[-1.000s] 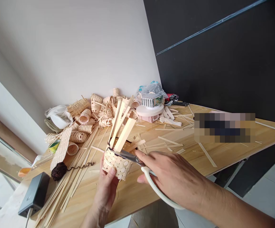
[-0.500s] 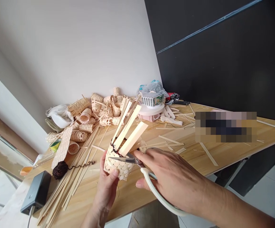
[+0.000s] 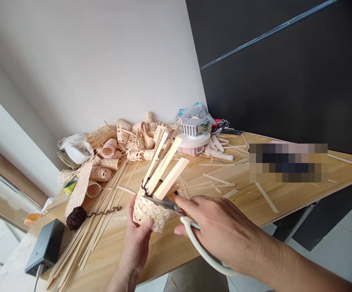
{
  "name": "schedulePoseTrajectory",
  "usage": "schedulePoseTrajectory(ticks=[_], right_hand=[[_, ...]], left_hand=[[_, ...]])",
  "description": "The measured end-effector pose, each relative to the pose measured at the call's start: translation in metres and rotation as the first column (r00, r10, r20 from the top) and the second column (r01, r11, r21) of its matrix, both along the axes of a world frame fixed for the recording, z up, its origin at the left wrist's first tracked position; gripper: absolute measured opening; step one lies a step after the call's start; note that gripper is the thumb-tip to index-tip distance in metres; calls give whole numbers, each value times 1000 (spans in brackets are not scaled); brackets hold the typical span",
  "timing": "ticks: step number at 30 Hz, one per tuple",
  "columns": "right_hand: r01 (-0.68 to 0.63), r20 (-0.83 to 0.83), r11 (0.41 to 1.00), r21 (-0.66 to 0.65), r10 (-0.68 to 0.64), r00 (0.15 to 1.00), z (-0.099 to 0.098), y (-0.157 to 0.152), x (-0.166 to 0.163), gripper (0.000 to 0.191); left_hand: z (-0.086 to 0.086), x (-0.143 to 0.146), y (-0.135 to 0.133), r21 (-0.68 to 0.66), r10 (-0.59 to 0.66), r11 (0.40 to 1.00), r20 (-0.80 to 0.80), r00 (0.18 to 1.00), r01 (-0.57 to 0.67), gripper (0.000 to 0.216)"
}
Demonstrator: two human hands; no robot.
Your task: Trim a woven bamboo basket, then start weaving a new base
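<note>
My left hand [image 3: 137, 239] grips a small woven bamboo basket [image 3: 150, 211] from below, thumb on its side. Several long flat bamboo strips [image 3: 165, 166] stick up and to the right out of its rim. My right hand [image 3: 221, 231] is closed on scissors [image 3: 176, 211] with white loop handles. The metal blades lie across the basket's rim at the base of the upright strips. Both hands hover just above the near edge of the wooden table [image 3: 285, 190].
A heap of small woven baskets [image 3: 124, 146] lies at the back left, with loose bamboo strips [image 3: 93, 227] spread in front. A dark twine ball [image 3: 75, 217], a black power adapter [image 3: 45, 247], a white bag [image 3: 75, 148], a round pink-and-white stand [image 3: 192, 144] and scattered offcuts sit on the table.
The basket tilted so its upright strips lean further right, then it moved slightly up. The scissors stayed at the rim and their blades came closer together.
</note>
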State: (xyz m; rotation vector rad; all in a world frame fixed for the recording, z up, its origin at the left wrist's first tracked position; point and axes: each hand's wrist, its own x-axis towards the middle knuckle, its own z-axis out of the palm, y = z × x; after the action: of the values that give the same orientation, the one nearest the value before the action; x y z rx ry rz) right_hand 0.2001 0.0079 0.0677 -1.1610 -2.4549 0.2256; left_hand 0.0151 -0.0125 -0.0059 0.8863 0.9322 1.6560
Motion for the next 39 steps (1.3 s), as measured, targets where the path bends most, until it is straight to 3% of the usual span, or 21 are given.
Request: schedulePoseTrajectory(ticks=[13, 19, 22, 26, 34, 37, 39], right_hand=[[-27, -41, 997, -70, 24, 999, -2, 3, 2, 17], [-55, -64, 996, -66, 51, 997, 0, 5, 5, 28], [-37, -67, 996, -77, 32, 997, -1, 6, 4, 25], [-21, -78, 998, -57, 16, 997, -3, 5, 2, 24], [24, -42, 1000, -6, -25, 999, -2, 1, -3, 24], [48, -13, 998, 36, -48, 999, -3, 2, -3, 24], [50, -9, 998, 35, -50, 999, -3, 2, -3, 24]], left_hand=[[-4, -2, 3, 21, -16, 1000, 1, 1000, 16, 76], [4, -4, 5, 49, 72, 996, -69, 995, -69, 92], [6, -5, 6, 58, 110, 993, -121, 987, -104, 102], [4, -5, 7, 54, 146, 989, -165, 975, -139, 101], [4, 2, 3, 11, 125, 992, -171, 977, -125, 105], [9, 2, -1, -18, 63, 998, -96, 993, -65, 104], [13, 1, -3, -38, 10, 999, -17, 1000, -10, 92]])
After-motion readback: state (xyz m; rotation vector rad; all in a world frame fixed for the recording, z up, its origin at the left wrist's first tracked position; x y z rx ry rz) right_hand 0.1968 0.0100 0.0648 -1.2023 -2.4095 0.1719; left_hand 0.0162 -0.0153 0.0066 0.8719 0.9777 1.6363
